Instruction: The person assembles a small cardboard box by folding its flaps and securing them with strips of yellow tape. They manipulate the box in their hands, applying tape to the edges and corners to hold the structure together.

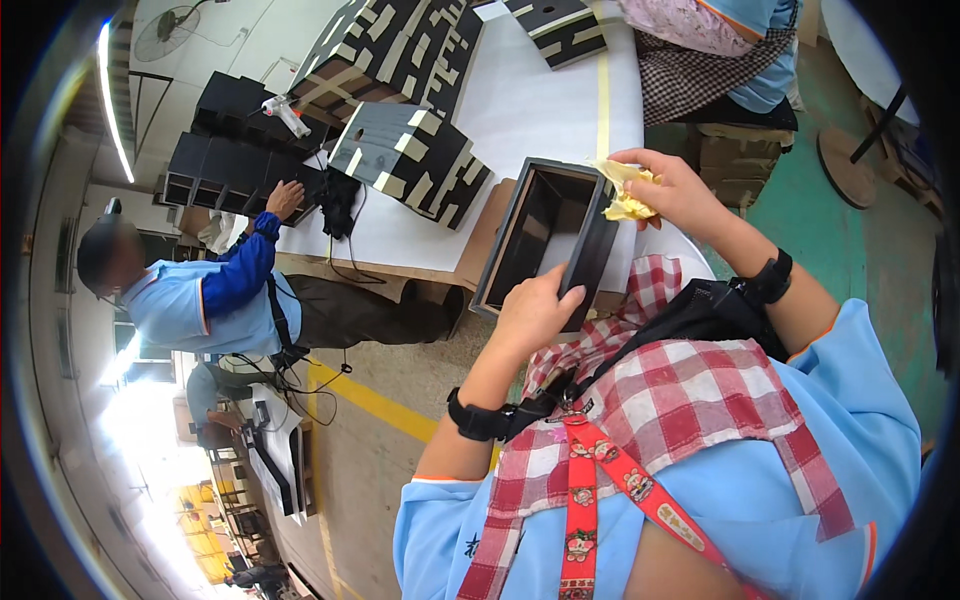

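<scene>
An open, rectangular black box is tilted at the table's edge in front of me, its hollow inside facing up. My left hand grips its near wall, the thumb on the outer side. At the box's far right corner, my right hand pinches a crumpled yellow wad, cloth or paper, against or just over the rim. The fingertips under that wad are partly hidden.
White covering lies on the worktable. Black boxes with pale tape strips stand at its far left, near a glue gun. A co-worker reaches toward black boxes on the left; another person sits at the far right.
</scene>
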The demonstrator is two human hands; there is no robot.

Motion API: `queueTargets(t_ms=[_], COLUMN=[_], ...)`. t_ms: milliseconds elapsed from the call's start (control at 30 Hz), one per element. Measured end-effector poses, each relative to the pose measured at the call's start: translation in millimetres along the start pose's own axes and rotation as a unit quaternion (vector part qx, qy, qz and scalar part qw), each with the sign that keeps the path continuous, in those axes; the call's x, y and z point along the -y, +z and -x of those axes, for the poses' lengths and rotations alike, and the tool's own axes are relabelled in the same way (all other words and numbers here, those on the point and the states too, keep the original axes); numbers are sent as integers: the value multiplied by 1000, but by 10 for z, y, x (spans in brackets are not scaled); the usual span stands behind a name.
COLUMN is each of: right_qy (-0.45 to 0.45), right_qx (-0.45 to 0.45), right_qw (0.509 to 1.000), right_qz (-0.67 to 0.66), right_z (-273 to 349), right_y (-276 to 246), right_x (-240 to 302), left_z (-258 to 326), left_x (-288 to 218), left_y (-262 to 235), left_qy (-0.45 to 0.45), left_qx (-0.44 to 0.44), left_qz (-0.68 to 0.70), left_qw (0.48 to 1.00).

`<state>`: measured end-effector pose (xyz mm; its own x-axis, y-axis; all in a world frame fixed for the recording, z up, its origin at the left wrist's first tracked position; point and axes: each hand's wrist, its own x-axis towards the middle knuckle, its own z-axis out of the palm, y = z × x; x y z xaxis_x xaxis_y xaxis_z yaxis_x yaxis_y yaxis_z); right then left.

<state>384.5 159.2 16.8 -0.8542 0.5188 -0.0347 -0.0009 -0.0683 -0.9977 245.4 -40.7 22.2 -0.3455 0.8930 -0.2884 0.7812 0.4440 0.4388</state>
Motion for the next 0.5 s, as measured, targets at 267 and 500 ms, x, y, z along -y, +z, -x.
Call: queueTargets(t_ms=[267, 500], right_qy=[-5, -20], right_qx=[28, -74], right_qw=[989, 995], right_qz=[-148, 63], right_z=[24, 45], right_y=[-280, -320], right_x=[-103, -93], left_z=[230, 103], left_x=[156, 357], left_y=[-280, -333], left_qy=[10, -5], left_qx=[53, 77], left_qz=[291, 446], left_qw=[955, 892])
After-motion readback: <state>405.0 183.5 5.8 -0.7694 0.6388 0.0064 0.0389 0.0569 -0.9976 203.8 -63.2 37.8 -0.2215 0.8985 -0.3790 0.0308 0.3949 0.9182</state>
